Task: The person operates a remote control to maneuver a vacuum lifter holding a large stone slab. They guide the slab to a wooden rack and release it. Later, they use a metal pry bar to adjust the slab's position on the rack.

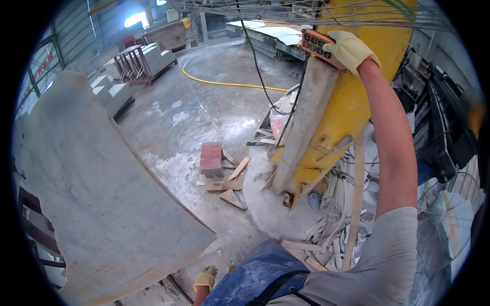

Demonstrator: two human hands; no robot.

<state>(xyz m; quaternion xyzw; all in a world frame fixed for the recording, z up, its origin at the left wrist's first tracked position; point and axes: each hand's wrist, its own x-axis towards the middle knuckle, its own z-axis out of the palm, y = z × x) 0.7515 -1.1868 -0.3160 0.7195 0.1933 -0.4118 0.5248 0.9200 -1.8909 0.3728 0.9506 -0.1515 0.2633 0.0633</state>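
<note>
My right hand (352,52), in a pale yellow work glove, is stretched far out at the upper right. It is closed around the right end of an orange remote control (315,44) with dark buttons, held at the top of a grey post beside a yellow steel column (332,130). Low down, next to my blue apron (255,273), is my left hand (206,278) in a similar glove; its fingers are too foreshortened to read, and nothing shows in it. Nearest to that hand stands a large grey-white stone slab (112,199) with a rough edge, filling the left side.
A dark red block (211,159) and wood scraps (224,185) lie on the floor ahead. Strips and offcuts (332,219) heap around the column's foot. A black cable (258,66) hangs before it. A yellow hose (224,82) and racked stone blocks (150,58) are farther back.
</note>
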